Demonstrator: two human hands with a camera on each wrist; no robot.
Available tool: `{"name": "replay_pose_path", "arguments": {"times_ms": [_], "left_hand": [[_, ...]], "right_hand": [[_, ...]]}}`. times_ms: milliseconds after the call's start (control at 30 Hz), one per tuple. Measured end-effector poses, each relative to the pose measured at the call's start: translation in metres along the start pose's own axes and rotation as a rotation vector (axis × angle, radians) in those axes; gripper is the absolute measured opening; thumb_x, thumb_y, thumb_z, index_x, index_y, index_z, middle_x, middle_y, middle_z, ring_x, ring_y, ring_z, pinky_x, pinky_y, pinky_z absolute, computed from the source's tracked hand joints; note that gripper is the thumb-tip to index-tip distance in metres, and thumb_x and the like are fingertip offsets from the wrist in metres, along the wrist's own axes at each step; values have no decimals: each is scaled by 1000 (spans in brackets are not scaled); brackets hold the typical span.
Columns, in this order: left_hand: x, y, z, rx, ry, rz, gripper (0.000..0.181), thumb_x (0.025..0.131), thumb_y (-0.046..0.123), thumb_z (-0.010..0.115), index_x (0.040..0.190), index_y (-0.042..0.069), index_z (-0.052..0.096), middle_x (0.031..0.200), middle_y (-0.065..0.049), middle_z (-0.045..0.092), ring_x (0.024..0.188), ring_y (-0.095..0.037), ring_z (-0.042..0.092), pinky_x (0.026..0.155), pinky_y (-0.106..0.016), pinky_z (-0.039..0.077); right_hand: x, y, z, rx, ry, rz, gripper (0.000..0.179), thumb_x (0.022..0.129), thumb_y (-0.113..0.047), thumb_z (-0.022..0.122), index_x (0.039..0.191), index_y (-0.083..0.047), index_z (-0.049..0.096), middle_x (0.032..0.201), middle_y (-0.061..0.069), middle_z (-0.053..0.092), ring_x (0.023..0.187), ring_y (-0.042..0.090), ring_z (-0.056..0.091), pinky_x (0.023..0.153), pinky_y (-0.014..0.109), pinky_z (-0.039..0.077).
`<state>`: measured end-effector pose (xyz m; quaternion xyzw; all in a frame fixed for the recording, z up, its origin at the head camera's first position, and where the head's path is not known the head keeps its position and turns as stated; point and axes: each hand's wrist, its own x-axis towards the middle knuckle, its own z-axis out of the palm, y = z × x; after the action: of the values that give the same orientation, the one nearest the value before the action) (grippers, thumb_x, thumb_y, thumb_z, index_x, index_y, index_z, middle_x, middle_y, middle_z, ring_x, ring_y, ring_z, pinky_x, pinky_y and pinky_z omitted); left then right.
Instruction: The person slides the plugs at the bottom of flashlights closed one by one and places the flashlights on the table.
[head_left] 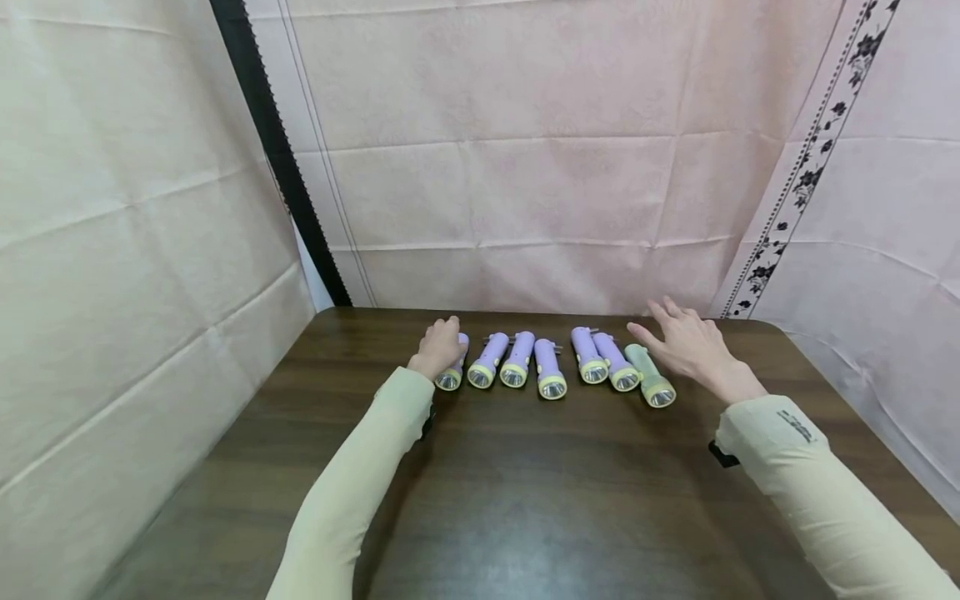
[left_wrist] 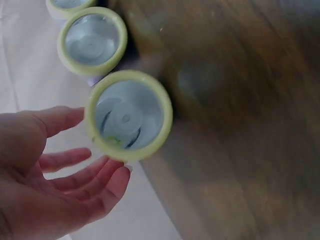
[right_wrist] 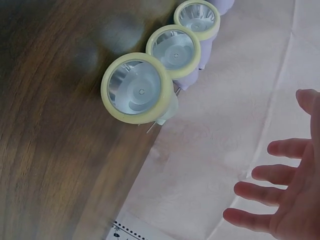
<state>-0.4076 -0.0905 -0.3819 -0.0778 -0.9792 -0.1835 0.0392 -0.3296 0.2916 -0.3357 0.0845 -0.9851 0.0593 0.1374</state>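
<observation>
At far left, the left hand [head_left: 438,347] curves its fingers around one purple flashlight [head_left: 453,370] on the brown table [head_left: 517,483]; whether they grip it, I cannot tell. Next lie three more purple flashlights [head_left: 517,360], then, past a gap, two purple flashlights [head_left: 614,360] and one green flashlight [head_left: 649,377]: seven altogether. Each yellow-rimmed lamp head contains a silvery reflector. At right, the right hand [head_left: 690,346] spreads its fingers wide, near the green flashlight.

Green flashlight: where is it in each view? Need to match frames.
Head: green flashlight right of centre, below the middle, beside the right hand.
Left wrist: not in it.
Right wrist: green flashlight up and left of centre, the largest yellow rim.
Shared landmark: edge of the dark table against pale cloth.
</observation>
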Motion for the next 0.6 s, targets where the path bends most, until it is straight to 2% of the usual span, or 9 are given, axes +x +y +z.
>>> {"name": "replay_pose_path", "arguments": {"times_ms": [233,367,600], "left_hand": [[4,5,10,16,-34,-118,48,88,26,68,124,0,50,113,-23,61,102,-39,63,84,-48,52],[5,6,15,26,-29,-146,56,87,27,70,128,-2,46,115,-26,61,105,-39,62,86,-49,52],[7,4,17,-9,-30,-171,59,84,24,72,128,-3,42,115,-25,61,104,-41,62,85,-49,52]], "right_hand": [[-1,2,1,5,4,2,73,97,-60,34,144,-4,39,149,28,36,125,54,43,87,69,40],[-1,2,3,2,13,-5,70,97,-59,36,141,-5,43,146,26,40,120,54,47,84,68,42],[-1,2,5,-11,16,-16,66,98,-56,37,139,-5,45,142,22,46,115,53,52,81,65,45]]}}
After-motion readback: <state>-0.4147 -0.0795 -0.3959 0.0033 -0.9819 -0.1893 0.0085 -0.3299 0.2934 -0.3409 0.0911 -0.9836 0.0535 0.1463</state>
